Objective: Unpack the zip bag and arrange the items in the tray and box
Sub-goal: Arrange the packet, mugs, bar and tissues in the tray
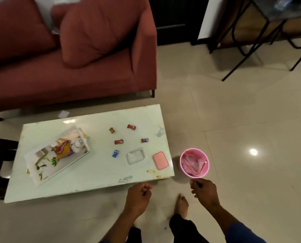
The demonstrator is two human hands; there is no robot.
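Fingers curled on both: left hand (140,192) holds nothing, right hand (202,188) can't tell. Bag (193,163) sits binned at 3 o'clock, tray (41,178) loaded, but five candies (119,141) left; box (135,156) looks empty.

A single wide-angle camera worn on a standing person's head looks forward and steeply down over a low white rectangular bench (93,172), seen from above at standing height. The near edge of the frame takes in both forearms and a bare foot (182,205) on the pale tiled floor (242,120); the far edge reaches a dark red fabric sofa (76,76). Straight lines bow toward the corners.
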